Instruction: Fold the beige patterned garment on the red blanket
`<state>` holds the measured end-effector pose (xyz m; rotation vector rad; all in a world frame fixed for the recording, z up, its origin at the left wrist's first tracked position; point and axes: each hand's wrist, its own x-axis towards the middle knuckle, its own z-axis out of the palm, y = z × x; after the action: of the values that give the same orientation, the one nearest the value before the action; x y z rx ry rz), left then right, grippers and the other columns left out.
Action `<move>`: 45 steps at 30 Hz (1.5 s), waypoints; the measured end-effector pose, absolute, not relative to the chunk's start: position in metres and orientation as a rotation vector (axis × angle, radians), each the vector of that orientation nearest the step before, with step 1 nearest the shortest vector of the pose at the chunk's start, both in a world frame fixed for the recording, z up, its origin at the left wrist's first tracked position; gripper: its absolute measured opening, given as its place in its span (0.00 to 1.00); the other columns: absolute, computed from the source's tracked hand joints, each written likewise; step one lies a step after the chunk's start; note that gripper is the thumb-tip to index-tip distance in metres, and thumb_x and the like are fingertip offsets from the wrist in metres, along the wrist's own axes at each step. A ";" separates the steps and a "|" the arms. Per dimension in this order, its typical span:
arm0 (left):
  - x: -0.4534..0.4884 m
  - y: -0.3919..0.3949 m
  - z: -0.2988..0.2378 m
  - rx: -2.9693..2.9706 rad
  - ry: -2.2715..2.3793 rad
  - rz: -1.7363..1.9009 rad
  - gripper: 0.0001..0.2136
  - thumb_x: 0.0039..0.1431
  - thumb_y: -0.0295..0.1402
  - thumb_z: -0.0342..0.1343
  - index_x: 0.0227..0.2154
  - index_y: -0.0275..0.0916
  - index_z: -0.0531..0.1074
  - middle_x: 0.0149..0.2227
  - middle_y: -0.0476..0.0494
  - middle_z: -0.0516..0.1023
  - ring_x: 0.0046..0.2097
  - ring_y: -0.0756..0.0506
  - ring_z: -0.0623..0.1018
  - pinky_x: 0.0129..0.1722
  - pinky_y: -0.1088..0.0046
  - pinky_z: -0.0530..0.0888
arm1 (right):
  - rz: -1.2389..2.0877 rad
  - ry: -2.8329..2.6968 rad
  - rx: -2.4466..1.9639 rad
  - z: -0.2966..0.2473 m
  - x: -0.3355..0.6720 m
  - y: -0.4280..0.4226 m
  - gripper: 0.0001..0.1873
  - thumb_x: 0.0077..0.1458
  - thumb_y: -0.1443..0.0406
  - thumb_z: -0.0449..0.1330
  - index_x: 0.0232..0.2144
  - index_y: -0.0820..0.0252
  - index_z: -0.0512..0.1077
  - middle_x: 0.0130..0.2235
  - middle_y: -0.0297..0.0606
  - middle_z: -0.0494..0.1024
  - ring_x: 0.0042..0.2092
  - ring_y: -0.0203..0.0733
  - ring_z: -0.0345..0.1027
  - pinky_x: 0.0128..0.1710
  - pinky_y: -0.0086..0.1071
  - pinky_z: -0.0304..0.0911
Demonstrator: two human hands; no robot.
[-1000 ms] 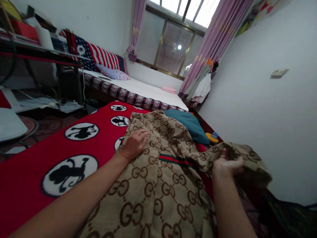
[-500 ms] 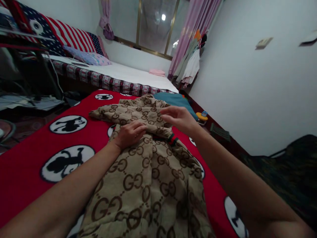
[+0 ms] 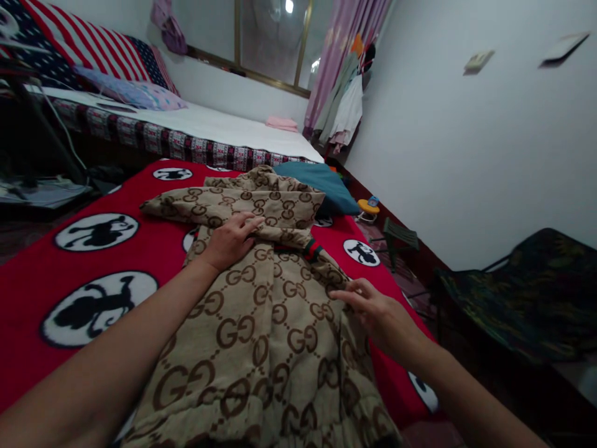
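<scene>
Over on the left, the red blanket [image 3: 153, 249] with its black-and-white monkey circles covers the surface, and the striped flag cloth [image 3: 93, 43] lines the far bed. Left hand [image 3: 228, 239] lies flat, palm down, fingers stretched out and loose, pressing on the tan monogram garment [image 3: 261, 323] just where a sleeve is folded across — same spot it held half a second ago, hardly budged. The garment is spread down the middle of the red blanket, running from the near edge up toward the teal cushion [image 3: 321, 186], its red-and-green cuff [image 3: 311, 251] peeking out at the fold. Now the change: the right hand [image 3: 373, 308], which hovered up by the folded sleeve a moment back, has dropped down to the garment's right edge, fingers lightly curled with the fingertips pinching at the fabric there. Further right, a small green stool [image 3: 401, 235] stands on the floor, and a dark patterned chair [image 3: 517, 292] sits by the white wall
</scene>
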<state>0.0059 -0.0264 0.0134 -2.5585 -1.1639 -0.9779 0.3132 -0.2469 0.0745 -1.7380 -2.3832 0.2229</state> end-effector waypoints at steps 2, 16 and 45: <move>0.005 -0.025 0.013 -2.556 -1.168 -0.975 0.20 0.58 0.28 0.51 0.53 0.40 0.72 0.51 0.37 0.73 0.54 0.38 0.70 0.53 0.61 0.71 | 0.245 -2.568 -1.657 0.073 0.310 -0.247 0.32 0.48 0.79 0.52 0.50 0.44 0.74 0.61 0.39 0.63 0.49 0.44 0.71 0.44 0.34 0.67; -0.009 -0.010 0.031 -2.268 -1.260 -1.584 0.13 0.56 0.24 0.47 0.37 0.37 0.76 0.40 0.41 0.79 0.47 0.42 0.75 0.51 0.64 0.71 | 0.369 -2.029 -1.170 0.106 0.303 -0.228 0.10 0.56 0.75 0.54 0.36 0.57 0.71 0.47 0.43 0.75 0.47 0.41 0.72 0.45 0.32 0.67; -0.107 0.033 0.005 -1.987 -1.958 -1.103 0.28 0.47 0.28 0.54 0.56 0.40 0.67 0.58 0.34 0.70 0.60 0.32 0.66 0.55 0.51 0.66 | 0.225 -2.478 -1.264 -0.010 0.209 -0.103 0.35 0.60 0.55 0.52 0.67 0.51 0.50 0.69 0.42 0.48 0.69 0.51 0.42 0.64 0.56 0.45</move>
<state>-0.1068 0.0328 0.0053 -1.9873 -1.9580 -1.1026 0.2093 -0.1029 -0.0097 -1.2636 -2.4775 0.2247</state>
